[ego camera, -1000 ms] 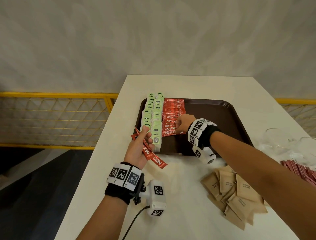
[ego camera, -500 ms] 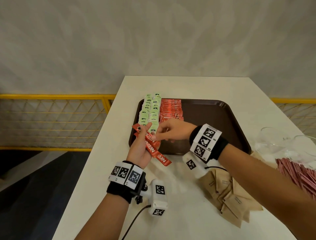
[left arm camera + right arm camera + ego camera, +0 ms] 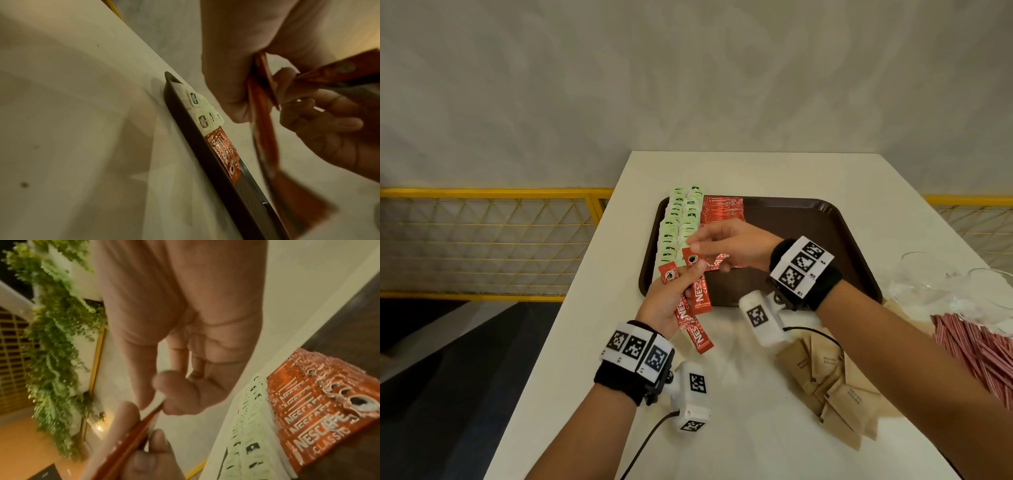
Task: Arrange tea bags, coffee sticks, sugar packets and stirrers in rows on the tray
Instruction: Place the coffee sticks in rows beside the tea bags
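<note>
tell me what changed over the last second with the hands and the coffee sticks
The right hand left the red row of coffee sticks on the tray, crossed to the left hand and now pinches the top of one stick from the bunch held there. The left hand kept gripping its bunch. Tea bags, sugar packets and stirrers stayed put.

Tea bags (image 3: pixel 677 226) left of coffee sticks (image 3: pixel 722 209) in tray (image 3: pixel 825 240), sugar packets (image 3: pixel 835 387) before it.
</note>
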